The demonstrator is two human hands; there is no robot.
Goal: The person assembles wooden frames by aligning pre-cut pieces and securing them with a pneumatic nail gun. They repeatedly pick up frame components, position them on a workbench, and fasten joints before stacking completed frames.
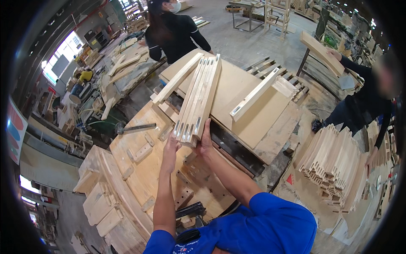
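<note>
Left hand [170,150] and right hand [206,139] are clasped around slotted wooden bars [198,93] over a brown board [264,120]; stacked timber [332,161] and grey floor [220,31] are seen around.

The left hand [170,148] and the right hand [205,142] hold a bundle of wooden bars [197,95] at its near end, from both sides. To the bundle's right lies a single bar [255,94]; to its left, another bar [177,79]. Beyond the bundle is a person in black [177,36].
</note>
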